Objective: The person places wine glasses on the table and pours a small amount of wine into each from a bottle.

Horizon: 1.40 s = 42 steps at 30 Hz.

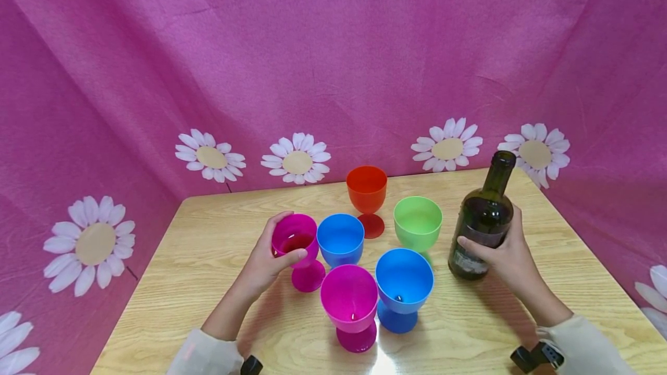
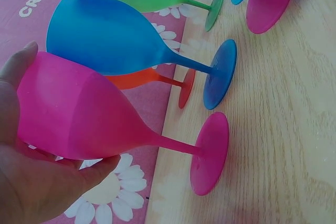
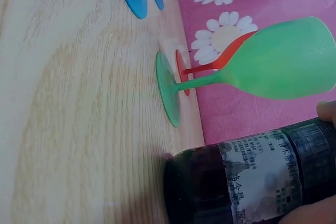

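Note:
My left hand [image 1: 260, 265] grips the bowl of a magenta goblet [image 1: 308, 276], thumb on the near side and fingers round the far side. Dark red liquid lies inside it. In the left wrist view its foot is down at the wooden table. My right hand [image 1: 513, 256] holds a dark green glass wine bottle [image 1: 482, 213] round its labelled body, neck up and leaning a little right. The bottle's worn label [image 3: 262, 177] shows in the right wrist view. Nearest to the bottle is a light green goblet [image 1: 418, 221]. A blue goblet [image 1: 340, 239] stands right beside the held one.
An orange-red goblet [image 1: 367, 190] stands at the back. In front are a second magenta goblet [image 1: 349, 297] and another blue goblet [image 1: 404, 279], close together. The wooden table [image 1: 208, 247] meets a pink cloth [image 1: 333, 74] with daisies behind and at both sides.

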### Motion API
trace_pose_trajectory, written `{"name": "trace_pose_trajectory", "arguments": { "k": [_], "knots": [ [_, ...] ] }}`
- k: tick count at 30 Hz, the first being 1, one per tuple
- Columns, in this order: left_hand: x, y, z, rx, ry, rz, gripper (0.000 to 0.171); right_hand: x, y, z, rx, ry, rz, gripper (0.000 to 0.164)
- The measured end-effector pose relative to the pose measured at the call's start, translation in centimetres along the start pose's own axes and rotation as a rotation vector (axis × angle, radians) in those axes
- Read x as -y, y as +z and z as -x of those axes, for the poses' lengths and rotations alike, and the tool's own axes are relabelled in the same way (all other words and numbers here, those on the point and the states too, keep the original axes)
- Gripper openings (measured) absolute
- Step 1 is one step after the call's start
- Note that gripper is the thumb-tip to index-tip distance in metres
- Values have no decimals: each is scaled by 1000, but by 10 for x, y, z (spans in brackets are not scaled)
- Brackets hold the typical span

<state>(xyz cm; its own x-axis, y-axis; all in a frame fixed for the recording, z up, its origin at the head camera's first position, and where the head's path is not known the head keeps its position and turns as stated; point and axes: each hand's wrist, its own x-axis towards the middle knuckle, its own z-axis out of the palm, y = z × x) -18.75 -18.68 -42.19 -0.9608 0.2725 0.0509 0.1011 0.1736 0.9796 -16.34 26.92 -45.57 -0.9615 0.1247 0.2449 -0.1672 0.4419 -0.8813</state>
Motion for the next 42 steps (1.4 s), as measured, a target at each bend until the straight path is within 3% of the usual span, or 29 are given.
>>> {"name": "trace_pose_trajectory", "arguments": {
  "k": [6,27,42],
  "knots": [
    [0,0,-1,4,9,-10,85,-3,2,2,-17,-44,-22,107],
    [0,-1,1,-9,-7,-38,86,-6,2,7,-15,-44,-31,102],
    [-10,-5,1,3,-58,-126,90,-7,3,7,-29,-58,-39,101]
  ]
}}
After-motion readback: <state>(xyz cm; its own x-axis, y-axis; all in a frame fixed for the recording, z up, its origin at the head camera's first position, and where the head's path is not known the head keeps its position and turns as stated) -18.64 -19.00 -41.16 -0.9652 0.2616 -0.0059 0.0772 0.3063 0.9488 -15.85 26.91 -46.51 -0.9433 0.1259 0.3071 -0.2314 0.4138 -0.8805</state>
